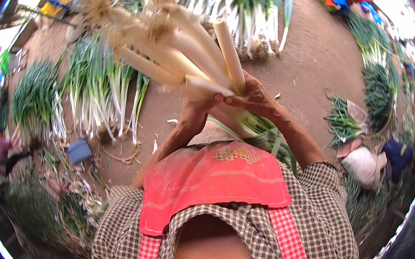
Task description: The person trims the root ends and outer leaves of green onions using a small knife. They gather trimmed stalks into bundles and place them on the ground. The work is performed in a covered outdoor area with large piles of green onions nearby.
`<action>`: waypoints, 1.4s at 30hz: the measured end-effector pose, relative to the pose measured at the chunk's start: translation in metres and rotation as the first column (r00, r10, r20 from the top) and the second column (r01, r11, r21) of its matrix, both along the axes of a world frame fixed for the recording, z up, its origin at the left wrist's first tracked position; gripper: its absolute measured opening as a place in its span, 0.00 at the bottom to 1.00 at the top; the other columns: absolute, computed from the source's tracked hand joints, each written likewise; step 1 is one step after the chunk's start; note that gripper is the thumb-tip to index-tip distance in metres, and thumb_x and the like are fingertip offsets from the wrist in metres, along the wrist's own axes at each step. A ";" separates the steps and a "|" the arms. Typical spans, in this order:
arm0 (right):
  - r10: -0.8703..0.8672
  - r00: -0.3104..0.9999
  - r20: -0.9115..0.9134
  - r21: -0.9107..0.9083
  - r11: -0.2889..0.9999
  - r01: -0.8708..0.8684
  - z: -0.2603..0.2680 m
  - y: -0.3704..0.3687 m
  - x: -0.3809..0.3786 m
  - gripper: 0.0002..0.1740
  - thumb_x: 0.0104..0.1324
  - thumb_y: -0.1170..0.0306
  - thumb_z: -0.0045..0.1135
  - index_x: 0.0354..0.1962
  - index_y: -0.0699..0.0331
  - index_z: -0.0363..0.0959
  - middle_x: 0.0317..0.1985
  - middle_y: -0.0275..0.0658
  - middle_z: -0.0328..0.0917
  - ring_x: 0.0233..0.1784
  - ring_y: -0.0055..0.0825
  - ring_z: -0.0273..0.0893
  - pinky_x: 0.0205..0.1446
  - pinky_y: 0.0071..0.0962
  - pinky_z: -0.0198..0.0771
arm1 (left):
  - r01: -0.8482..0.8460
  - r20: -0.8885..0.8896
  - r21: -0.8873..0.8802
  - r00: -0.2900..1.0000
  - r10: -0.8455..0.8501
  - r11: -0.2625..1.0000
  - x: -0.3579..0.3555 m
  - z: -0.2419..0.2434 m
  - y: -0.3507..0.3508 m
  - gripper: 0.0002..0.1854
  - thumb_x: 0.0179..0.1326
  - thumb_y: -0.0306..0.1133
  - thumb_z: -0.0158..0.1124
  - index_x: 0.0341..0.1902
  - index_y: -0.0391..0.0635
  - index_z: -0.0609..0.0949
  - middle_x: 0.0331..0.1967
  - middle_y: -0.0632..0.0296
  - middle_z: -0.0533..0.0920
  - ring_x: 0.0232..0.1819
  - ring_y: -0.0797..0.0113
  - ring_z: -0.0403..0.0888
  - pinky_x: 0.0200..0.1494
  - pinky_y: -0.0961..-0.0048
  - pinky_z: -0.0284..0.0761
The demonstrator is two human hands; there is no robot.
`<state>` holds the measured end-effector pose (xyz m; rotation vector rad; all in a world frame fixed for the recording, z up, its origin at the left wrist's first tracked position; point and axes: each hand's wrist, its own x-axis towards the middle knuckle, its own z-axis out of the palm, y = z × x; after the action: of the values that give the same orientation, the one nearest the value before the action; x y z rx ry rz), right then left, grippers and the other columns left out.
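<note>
A bunch of thick leeks or large green onions (197,51) is held in front of my chest. Its white shanks and brown roots point up and to the left, with the root ends blurred. Green leaves (268,134) hang back toward my lap, partly behind my right forearm. My left hand (199,107) supports the bunch from the left, its thumb on the shanks. From the right, my right hand (255,96) wraps the bunch, and one shorter cut shank (229,53) stands up beside its fingers. Both thumbs nearly meet over the stalks.
Rows of green onions lie on the earth floor (299,63) ahead (228,13), at left (98,78) and along the right (379,87). A blue-grey box (79,151) and a rope (123,156) are at left. A person (5,150) is at far left.
</note>
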<state>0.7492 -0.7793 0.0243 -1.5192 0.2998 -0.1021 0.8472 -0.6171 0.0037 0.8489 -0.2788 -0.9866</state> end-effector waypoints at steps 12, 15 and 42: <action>-0.163 0.986 0.033 -0.281 0.945 0.165 0.022 -0.142 0.025 0.48 0.57 0.68 0.70 0.70 0.48 0.51 0.57 0.35 0.76 0.60 0.24 0.72 0.65 0.33 0.70 | 0.189 0.630 0.087 0.750 -0.201 0.978 0.075 0.015 -0.178 0.13 0.53 0.33 0.76 0.39 0.39 0.86 0.32 0.61 0.86 0.34 0.71 0.83 0.38 0.72 0.80; -0.200 0.980 0.003 -0.509 0.843 0.173 0.030 -0.223 0.044 0.44 0.58 0.68 0.69 0.69 0.52 0.55 0.61 0.35 0.72 0.63 0.27 0.71 0.65 0.32 0.70 | 0.197 0.668 0.049 0.723 -0.179 0.979 0.100 0.028 -0.258 0.17 0.51 0.32 0.77 0.43 0.40 0.84 0.36 0.61 0.86 0.37 0.73 0.83 0.42 0.74 0.80; 0.249 0.969 0.001 -0.951 0.299 -0.076 -0.135 -0.454 0.092 0.16 0.54 0.76 0.64 0.40 0.46 0.81 0.52 0.27 0.80 0.65 0.30 0.70 0.76 0.38 0.57 | 0.258 0.165 0.819 0.750 -0.641 0.513 0.126 -0.172 -0.215 0.21 0.62 0.38 0.65 0.52 0.33 0.77 0.44 0.54 0.82 0.43 0.67 0.80 0.48 0.71 0.76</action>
<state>0.8413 -1.2331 -0.1105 -2.7496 -0.1138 -0.2657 0.9732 -0.8324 -0.1678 1.8894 -0.5346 -1.4480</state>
